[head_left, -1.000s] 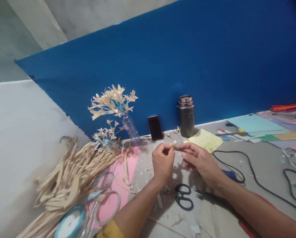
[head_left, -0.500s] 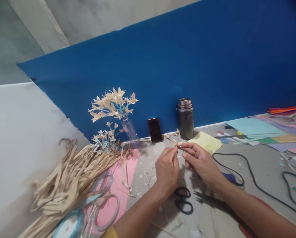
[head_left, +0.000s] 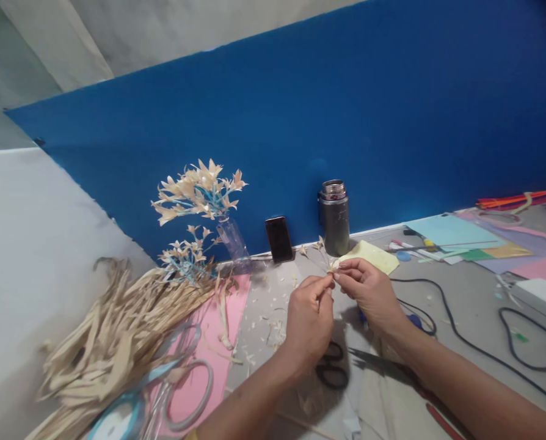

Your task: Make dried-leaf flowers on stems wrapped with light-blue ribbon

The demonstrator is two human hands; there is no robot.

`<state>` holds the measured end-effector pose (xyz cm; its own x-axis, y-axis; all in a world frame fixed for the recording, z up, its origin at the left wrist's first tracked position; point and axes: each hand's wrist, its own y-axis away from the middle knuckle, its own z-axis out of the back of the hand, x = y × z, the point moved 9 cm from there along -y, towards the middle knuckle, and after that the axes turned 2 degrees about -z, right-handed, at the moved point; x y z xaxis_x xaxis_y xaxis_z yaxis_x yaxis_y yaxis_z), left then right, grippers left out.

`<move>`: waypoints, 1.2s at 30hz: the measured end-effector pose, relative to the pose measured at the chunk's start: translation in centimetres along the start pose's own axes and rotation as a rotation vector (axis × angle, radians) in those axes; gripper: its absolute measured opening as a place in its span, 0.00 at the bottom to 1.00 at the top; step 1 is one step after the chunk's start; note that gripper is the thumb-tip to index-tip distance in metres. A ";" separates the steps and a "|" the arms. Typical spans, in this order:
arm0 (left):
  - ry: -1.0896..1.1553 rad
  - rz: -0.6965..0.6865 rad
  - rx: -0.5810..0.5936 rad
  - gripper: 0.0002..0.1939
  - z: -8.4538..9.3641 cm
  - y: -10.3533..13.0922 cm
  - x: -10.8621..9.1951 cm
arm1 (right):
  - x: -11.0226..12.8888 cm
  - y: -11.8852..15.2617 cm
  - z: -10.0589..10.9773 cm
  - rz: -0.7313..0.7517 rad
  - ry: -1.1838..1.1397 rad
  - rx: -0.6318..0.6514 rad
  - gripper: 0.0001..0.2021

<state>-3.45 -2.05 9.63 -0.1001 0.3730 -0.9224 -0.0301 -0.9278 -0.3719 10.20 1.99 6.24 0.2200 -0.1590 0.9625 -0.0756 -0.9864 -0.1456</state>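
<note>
My left hand (head_left: 310, 315) is closed in a pinch at the base of a small pale flower (head_left: 331, 267) that looks made of dried husk. My right hand (head_left: 364, 287) is closed too, its thumb and fingertips pinching the flower's petals from the right. The fingers cover most of the flower. Below the hands lie black-handled scissors (head_left: 332, 373) and the dark blades of a larger cutting tool (head_left: 377, 362), partly under my right forearm. Two small husk flowers on thin stems (head_left: 319, 243) stand just behind my fingertips.
A clear bottle (head_left: 232, 238) holds husk flowers (head_left: 195, 189). Left is a heap of dried husks (head_left: 131, 324) beside pink paper (head_left: 204, 379) and grey-handled scissors (head_left: 211, 391). A phone (head_left: 279, 239) and a flask (head_left: 336, 220) stand by the blue panel. A black cord (head_left: 465, 330) crosses the right side.
My right thumb and fingers have closed in on the flower beside the left fingertips. The view has swung slightly right, so things on the table sit further left.
</note>
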 end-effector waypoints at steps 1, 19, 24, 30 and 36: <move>0.031 0.024 -0.003 0.10 -0.1 -0.1 0.1 | 0.0 0.0 0.1 -0.001 -0.009 -0.005 0.16; 0.367 0.267 -0.044 0.16 0.8 -1.7 4.0 | -0.5 0.5 -0.6 -0.031 0.044 0.052 0.14; 0.439 0.328 0.005 0.16 0.5 -1.7 5.1 | -0.3 0.5 -0.6 -0.003 0.126 0.066 0.14; 0.454 0.348 -0.040 0.14 0.8 -1.6 6.0 | 0.0 0.7 -0.5 0.019 0.166 0.051 0.16; 0.498 0.367 -0.094 0.17 0.7 -1.4 6.3 | 0.4 0.8 -0.5 0.038 0.193 0.040 0.16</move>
<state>-4.72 1.58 4.36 0.3890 0.0110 -0.9212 0.0080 -0.9999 -0.0085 9.71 1.17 6.64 0.0272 -0.1890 0.9816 -0.0406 -0.9814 -0.1878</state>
